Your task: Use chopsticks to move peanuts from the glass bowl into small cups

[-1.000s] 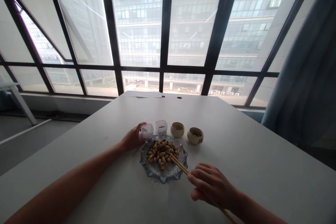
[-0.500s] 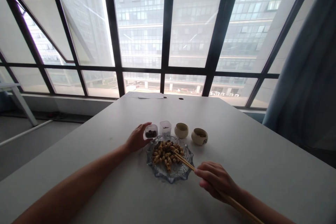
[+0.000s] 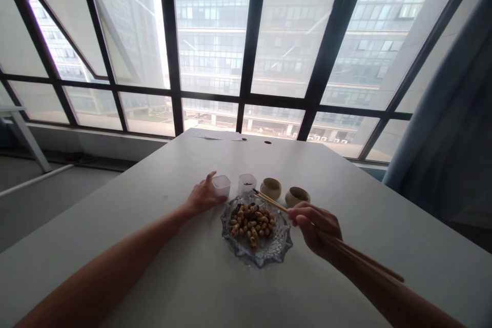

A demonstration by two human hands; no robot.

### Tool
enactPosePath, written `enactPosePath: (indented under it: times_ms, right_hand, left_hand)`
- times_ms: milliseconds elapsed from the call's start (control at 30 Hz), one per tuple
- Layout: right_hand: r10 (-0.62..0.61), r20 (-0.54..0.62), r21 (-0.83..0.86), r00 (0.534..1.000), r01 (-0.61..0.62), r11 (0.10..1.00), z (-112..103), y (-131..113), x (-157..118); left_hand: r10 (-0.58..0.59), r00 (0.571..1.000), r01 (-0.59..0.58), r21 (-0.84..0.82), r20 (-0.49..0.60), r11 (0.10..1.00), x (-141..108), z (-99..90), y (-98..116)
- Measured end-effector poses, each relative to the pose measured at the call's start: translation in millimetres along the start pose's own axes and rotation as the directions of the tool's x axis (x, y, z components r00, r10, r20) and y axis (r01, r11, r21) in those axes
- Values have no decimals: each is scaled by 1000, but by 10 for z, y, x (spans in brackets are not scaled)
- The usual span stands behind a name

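My left hand [image 3: 204, 195] is around a small clear plastic cup [image 3: 222, 186], thumb and fingers against its sides; its contents do not show from here. My right hand [image 3: 317, 223] grips a pair of wooden chopsticks [image 3: 272, 202]. Their tips are close together above the far rim of a scalloped glass dish [image 3: 263, 257], near a second plastic cup [image 3: 247, 182] with a few dark bits inside. A small dark spot shows at the tips; whether it is something pinched is too small to tell. Unshelled peanuts [image 3: 251, 226] and darker pieces lie in the dish.
Two small beige ceramic bowls [image 3: 271, 188] stand right of the cups, the right one partly behind the chopstick hand. White paper [image 3: 209, 135] lies at the far end of the white table [image 3: 172, 277]. Windows rise behind, and a blue curtain [image 3: 430, 113] hangs at the right.
My right hand has lifted the chopsticks out of the peanuts and up toward the second cup. Dark pieces seen in the left cup before no longer show. The view has shifted slightly.
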State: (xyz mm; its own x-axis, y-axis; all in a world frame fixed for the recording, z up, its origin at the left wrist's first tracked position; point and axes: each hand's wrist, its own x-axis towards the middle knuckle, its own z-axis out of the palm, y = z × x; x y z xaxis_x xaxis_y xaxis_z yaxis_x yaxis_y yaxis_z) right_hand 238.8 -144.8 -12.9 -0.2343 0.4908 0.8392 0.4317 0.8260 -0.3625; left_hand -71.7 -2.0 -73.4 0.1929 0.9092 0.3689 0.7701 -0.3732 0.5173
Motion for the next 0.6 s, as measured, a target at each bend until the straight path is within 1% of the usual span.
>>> enactPosePath:
  times_ms: [33, 100, 167, 200, 300, 333, 400, 467, 500, 533, 567, 600]
  right_hand:
    - [20, -24, 11, 1000, -19, 1000, 1, 5, 26]
    - [6, -42, 27, 999, -5, 1000, -8, 17, 74]
    - [-22, -47, 22, 999, 23, 999, -19, 41, 116]
    - [-24, -50, 13, 998, 25, 1000, -21, 60, 134]
    - [2, -52, -11, 999, -2, 1000, -9, 150, 160]
    - [16, -44, -14, 999, -17, 1000, -2, 187, 160]
    - [48, -24, -22, 999, -49, 999, 4, 257, 152]
    - [71, -9, -35, 997, -71, 997, -9, 305, 147]
    - [70, -6, -43, 998, -70, 997, -21, 317, 149]
    - [60, -7, -52, 998, -60, 997, -35, 321, 156]
    - [38, -6, -62, 999, -38, 997, -49, 319, 168]
    - [9, -3, -72, 1000, -9, 997, -59, 314, 183]
  left_hand:
    - [-7, 1000, 7, -3, 13, 1000, 28, -47, 19]
    - [21, 1000, -21, 0, 23, 1000, 97, -139, 110]
    - [105, 994, -106, 39, 22, 994, 178, -191, 269]
    - [149, 988, -151, 62, 44, 986, 223, -192, 363]
    - [242, 958, -260, 106, 152, 960, 371, -106, 645]
    - [242, 951, -267, 114, 191, 957, 421, -59, 721]
    - [196, 940, -239, 129, 280, 962, 509, 31, 831]
    - [161, 934, -213, 136, 318, 967, 568, 92, 884]
    - [183, 933, -234, 135, 310, 963, 584, 108, 892]
    - [239, 929, -285, 133, 284, 949, 591, 116, 892]
    - [320, 915, -359, 133, 247, 924, 591, 115, 888]
    - [404, 891, -436, 138, 208, 890, 586, 110, 881]
